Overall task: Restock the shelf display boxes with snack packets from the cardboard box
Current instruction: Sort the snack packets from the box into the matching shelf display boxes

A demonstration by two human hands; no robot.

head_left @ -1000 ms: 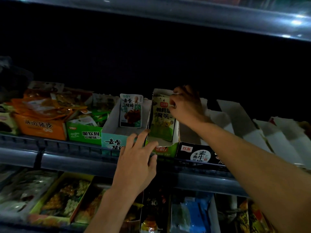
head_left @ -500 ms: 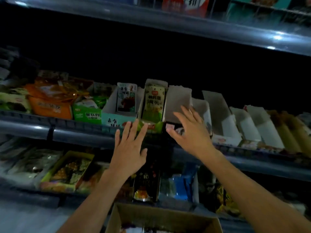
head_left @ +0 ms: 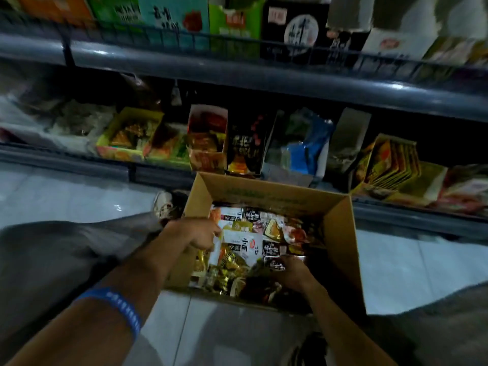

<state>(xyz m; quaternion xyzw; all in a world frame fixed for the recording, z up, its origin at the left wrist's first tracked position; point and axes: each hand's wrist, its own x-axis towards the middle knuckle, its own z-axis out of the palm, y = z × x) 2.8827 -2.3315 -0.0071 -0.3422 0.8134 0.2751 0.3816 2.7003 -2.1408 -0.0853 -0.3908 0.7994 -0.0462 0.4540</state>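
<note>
Far from done: my left hand pinches a white packet, my right hand grips a black packet at 5 o'clock in the still-heaped cardboard box.

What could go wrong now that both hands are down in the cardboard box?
The packets are a mixed jumble in dim light, so the right hand could lift the wrong flavour. The left hand pinches a white packet by its edge; it may slip or tear.
</note>
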